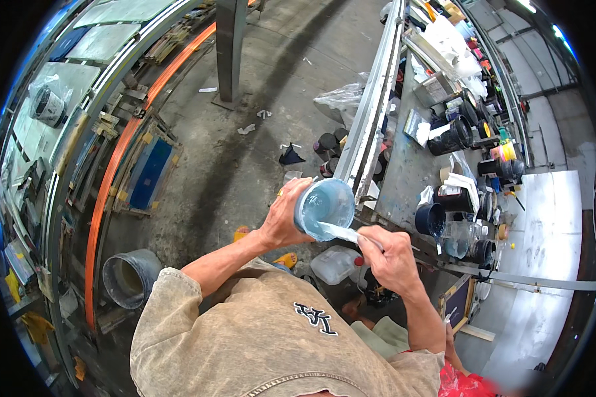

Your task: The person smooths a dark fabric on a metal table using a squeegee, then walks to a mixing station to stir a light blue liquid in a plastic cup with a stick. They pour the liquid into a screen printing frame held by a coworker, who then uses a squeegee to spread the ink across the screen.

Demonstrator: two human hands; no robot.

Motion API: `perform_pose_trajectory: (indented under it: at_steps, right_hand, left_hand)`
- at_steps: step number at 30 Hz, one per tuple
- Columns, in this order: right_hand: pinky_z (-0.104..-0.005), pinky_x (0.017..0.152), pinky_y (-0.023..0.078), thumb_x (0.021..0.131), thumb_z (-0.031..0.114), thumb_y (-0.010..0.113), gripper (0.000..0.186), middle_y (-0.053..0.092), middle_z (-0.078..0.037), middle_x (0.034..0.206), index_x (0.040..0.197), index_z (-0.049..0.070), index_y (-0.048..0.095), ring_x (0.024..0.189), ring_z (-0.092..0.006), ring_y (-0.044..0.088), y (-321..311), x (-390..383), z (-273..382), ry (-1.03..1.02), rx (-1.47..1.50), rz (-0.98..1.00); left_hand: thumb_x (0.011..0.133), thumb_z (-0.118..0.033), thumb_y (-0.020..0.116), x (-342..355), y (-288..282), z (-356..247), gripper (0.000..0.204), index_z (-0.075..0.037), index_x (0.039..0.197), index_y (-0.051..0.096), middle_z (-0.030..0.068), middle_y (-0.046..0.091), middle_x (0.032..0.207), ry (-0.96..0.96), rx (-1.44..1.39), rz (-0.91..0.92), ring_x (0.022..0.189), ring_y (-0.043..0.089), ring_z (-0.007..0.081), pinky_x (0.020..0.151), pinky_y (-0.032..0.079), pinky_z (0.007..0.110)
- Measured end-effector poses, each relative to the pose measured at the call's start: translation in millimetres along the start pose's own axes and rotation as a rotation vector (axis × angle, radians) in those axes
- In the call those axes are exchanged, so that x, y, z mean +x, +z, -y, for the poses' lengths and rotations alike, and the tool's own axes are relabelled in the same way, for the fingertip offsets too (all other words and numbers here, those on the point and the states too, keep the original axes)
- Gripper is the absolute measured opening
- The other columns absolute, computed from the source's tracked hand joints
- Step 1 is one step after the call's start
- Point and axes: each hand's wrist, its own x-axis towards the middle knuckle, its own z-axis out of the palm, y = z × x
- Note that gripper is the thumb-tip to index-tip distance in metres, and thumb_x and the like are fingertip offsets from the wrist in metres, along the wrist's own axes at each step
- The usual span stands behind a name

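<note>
Hands meet mid-frame over the floor: left hand (281,218) wrapped around a tilted plastic cup (324,205) of pale blue paint, mouth facing the camera; right hand (391,258) closed on a flat white stick (341,231), tip at the cup's lower rim. Grey bucket (129,278) far left on the floor. White jug (334,264) below the hands. Right: cluttered counter (404,172) with dark paint pots (450,135), dark blue cup (430,218).
</note>
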Motion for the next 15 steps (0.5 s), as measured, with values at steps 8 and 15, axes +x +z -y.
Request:
perform_pose_trajectory:
  at_steps: [8, 15]
  right_hand:
    - [-0.0382, 0.054, 0.045, 0.090, 0.007, 0.063, 0.008, 0.060, -0.017, 0.066, 0.093, 0.000, 0.066, 0.057, -0.0321, 0.062, -2, -3, -8, -0.072, -0.354, -0.169]
    - [-0.0417, 0.056, 0.047, 0.092, 0.010, 0.062, 0.009, 0.062, -0.019, 0.069, 0.093, 0.001, 0.066, 0.062, -0.0384, 0.062, 16, 13, -26, -0.068, -0.317, -0.449]
  left_hand:
    - [0.050, -0.027, 0.096, 0, 0, 1, 0.118, -0.004, 0.145, 0.031, 0.0204, 0.046, 0.140, -0.005, -0.017, 0.030, 0.133, 0.043, 0.0415, 0.114, 0.033, 0.052]
    - [0.051, -0.028, 0.096, 1, 11, -2, 0.117, -0.004, 0.145, 0.032, 0.0207, 0.045, 0.141, -0.006, -0.050, 0.045, 0.133, 0.042, 0.0416, 0.114, 0.033, 0.052]
